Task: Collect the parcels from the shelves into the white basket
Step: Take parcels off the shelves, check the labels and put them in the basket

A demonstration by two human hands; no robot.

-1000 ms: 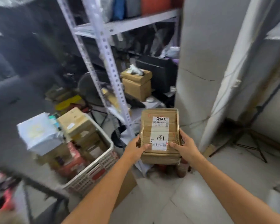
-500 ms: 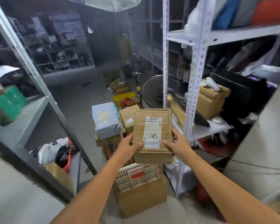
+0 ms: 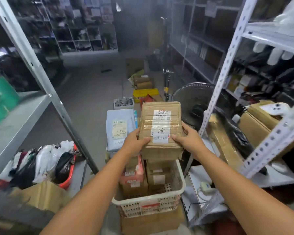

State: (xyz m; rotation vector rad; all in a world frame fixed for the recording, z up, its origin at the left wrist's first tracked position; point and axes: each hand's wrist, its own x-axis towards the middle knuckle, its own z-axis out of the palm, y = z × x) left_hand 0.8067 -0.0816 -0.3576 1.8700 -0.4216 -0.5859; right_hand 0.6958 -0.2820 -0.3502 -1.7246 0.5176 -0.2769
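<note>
Looking down from the head camera, we stand in an aisle between metal racks. We hold a brown cardboard parcel (image 3: pixel 159 122) out in front of us, over the far end of the white basket (image 3: pixel 181 184). Our left hand (image 3: pixel 134 143) grasps its near left corner, thumb across the top face and the other fingers hidden underneath. Our right hand (image 3: pixel 189 138) grasps the near right corner the same way, thumb lying beside the white label. The parcel is wrapped in clear tape and tilted, far edge higher (the handwritten digits on its label are too smeared to read). Whether its underside touches the stack below we cannot tell.

The basket sits on a cardboard carton (image 3: pixel 153 221) on the floor and already holds parcels — a brown box (image 3: pixel 157 177) on the right and a pink-red packet (image 3: pixel 134 173) just beside it on the left. A pale blue-grey mailer (image 3: pixel 120 128) rises at the basket's far left, near our left hand.

Behind the held parcel, to the right, stands a floor fan (image 3: pixel 193 99), next to the white perforated upright (image 3: pixel 227 68) of the right rack. On the left a grey shelf (image 3: pixel 15 121) hangs over a red tub (image 3: pixel 67 180) stuffed with black and white bags. Farther down the aisle lies a yellow box (image 3: pixel 145 94).
</note>
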